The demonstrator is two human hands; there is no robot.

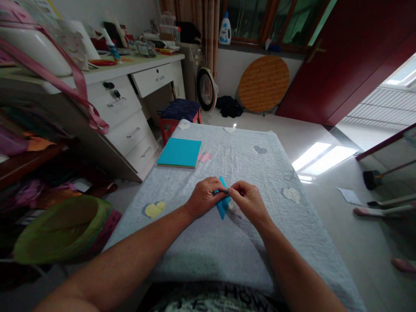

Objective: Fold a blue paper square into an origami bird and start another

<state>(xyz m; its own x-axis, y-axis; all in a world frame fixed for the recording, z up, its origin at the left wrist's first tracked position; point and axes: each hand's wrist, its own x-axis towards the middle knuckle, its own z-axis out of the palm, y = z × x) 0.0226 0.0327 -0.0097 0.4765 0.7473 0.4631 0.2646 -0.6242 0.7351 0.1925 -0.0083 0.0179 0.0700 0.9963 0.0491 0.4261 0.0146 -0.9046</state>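
Note:
A small folded piece of blue paper point(222, 208) is held above the cloth-covered table point(182, 247), its pointed ends showing above and below the fingers. My left hand point(207, 197) pinches it from the left, with thumb and forefinger closed on its middle. From the right, my right hand point(247, 198) grips the paper's edge between thumb and fingertips. Both sets of fingertips nearly meet, and they hide the paper's centre. A stack of blue square paper point(180, 152) lies on the cloth beyond my left hand.
A white desk point(126, 125) with drawers stands along the left, and a stool point(179, 109) sits past the table's far left corner. A green-rimmed basket point(61, 229) is at the lower left. Farther back are a washing machine with its door open point(206, 89) and a round wooden tabletop point(264, 83).

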